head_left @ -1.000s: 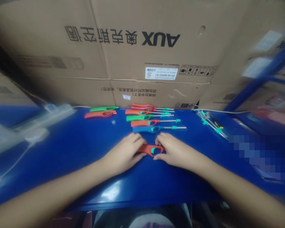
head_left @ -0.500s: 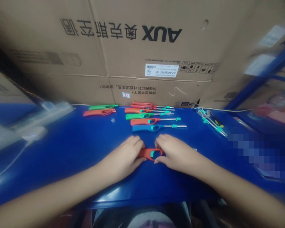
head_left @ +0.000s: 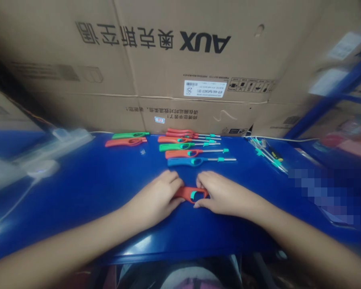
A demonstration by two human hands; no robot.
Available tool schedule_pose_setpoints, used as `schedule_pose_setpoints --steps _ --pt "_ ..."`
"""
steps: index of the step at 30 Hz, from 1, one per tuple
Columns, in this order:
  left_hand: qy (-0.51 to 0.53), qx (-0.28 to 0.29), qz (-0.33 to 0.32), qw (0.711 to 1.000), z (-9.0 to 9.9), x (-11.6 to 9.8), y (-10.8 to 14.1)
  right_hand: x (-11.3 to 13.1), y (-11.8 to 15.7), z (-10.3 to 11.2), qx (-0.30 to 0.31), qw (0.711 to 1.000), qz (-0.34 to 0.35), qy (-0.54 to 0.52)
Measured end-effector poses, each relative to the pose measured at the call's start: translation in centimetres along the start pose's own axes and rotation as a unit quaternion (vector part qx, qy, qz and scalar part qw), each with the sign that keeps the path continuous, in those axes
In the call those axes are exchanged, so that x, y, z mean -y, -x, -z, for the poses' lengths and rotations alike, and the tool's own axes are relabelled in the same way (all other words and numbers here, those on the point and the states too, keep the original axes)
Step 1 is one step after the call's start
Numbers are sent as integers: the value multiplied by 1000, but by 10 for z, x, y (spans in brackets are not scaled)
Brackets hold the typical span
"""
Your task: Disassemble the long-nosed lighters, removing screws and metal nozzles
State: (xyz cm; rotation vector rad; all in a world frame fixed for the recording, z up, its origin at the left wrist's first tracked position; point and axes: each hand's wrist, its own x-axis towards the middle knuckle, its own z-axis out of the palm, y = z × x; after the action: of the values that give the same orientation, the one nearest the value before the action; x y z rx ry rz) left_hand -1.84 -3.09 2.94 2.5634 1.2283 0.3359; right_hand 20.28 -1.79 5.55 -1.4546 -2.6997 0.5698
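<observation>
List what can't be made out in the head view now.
Head view:
Orange-red lighter, rear end: hidden by the left hand
Its front end: hidden by the right hand
Small sticker, writing: too small
Cardboard, top: cut off by upper edge
Anything under the pixelated patch: masked
White object, far left: blurred
</observation>
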Motion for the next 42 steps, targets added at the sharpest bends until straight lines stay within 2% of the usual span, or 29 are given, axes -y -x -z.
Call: schedule_pose_setpoints --steps 12,17,21,26,30,34,37,42 --pt "32 10 -100 994 -2 19 -8 -1 1 4 20 1000 22 -4" --pt "36 -14 -120 992 -4 24 -9 0 1 5 22 1000 18 -14" --pt "-1 -17 -104 994 -2 21 -8 -1 1 5 19 1000 19 -16" --pt "-11 6 -44 999 3 17 -7 -6 -1 3 8 999 49 -11" --pt "-24 32 -32 999 4 16 -6 -7 0 2 10 997 70 0" --pt "-15 46 -36 998 5 18 -6 -7 0 1 9 996 86 -1" --pt "29 43 -44 998 6 24 -7 -9 -1 2 6 996 89 -18" --pt "58 21 -106 992 3 33 -10 -18 -7 4 -3 997 73 -36"
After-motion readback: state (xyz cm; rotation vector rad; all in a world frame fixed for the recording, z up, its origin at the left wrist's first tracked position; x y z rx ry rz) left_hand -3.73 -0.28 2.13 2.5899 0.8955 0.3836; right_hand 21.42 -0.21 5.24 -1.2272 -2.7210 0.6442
